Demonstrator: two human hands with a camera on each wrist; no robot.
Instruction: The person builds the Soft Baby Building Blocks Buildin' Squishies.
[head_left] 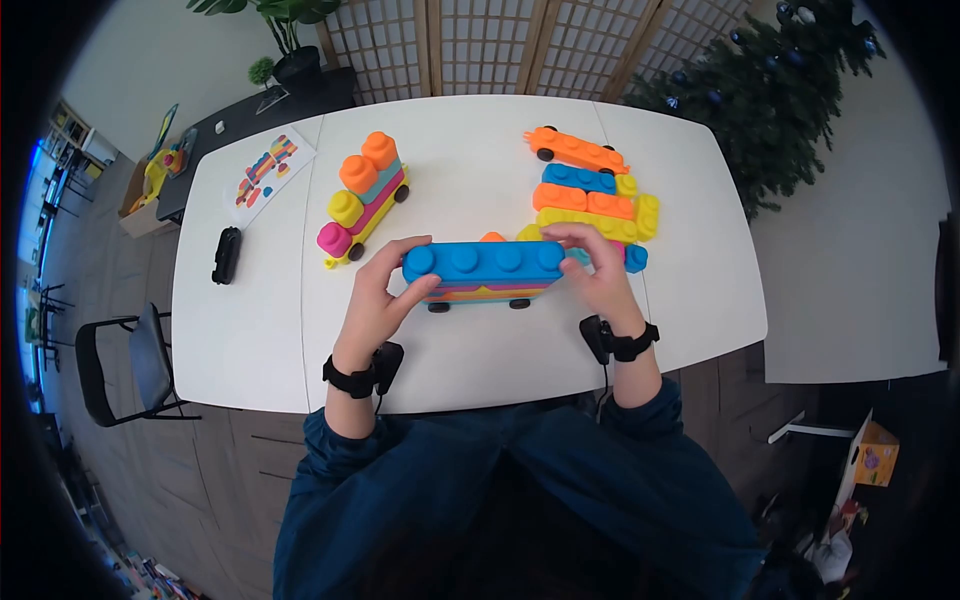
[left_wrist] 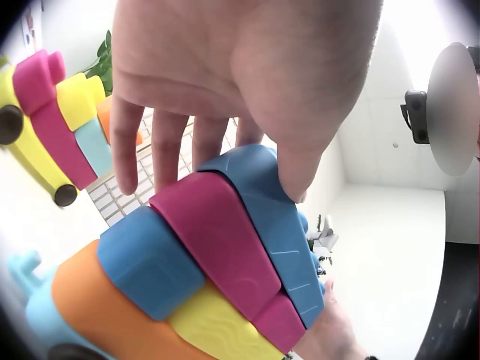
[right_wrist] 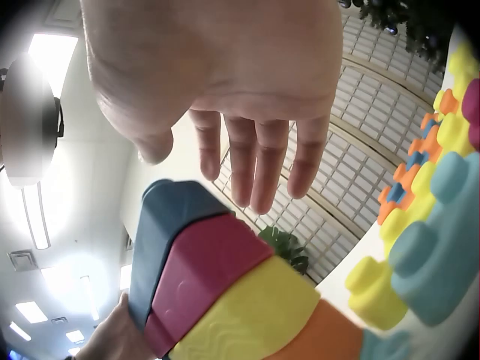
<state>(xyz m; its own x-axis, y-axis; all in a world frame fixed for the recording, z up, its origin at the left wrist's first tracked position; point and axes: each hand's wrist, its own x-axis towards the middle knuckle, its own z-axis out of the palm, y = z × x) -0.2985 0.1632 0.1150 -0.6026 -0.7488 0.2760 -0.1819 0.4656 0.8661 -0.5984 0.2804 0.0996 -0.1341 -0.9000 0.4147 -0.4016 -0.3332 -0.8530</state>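
In the middle of the head view stands a wheeled stack of toy blocks, topped by a long blue block (head_left: pixel 485 262) with a row of studs. My left hand (head_left: pixel 378 300) holds its left end, thumb on the near side and fingers on the far side. Below it, the left wrist view shows a magenta block (left_wrist: pixel 217 232), a short blue block (left_wrist: pixel 150 259), a yellow block (left_wrist: pixel 225 326) and an orange block (left_wrist: pixel 105 300) on a light-blue wheeled base (left_wrist: pixel 45 311). At the right end, my right hand (head_left: pixel 600 280) has its fingers extended, apart from the stack in the right wrist view.
A second wheeled block stack (head_left: pixel 368 205) stands at the left. Loose blocks (head_left: pixel 590 203) lie in rows at the right, behind them an orange wheeled base (head_left: pixel 578 151). A picture sheet (head_left: pixel 268 172) and a black case (head_left: pixel 227 255) lie on the white table (head_left: pixel 240 340).
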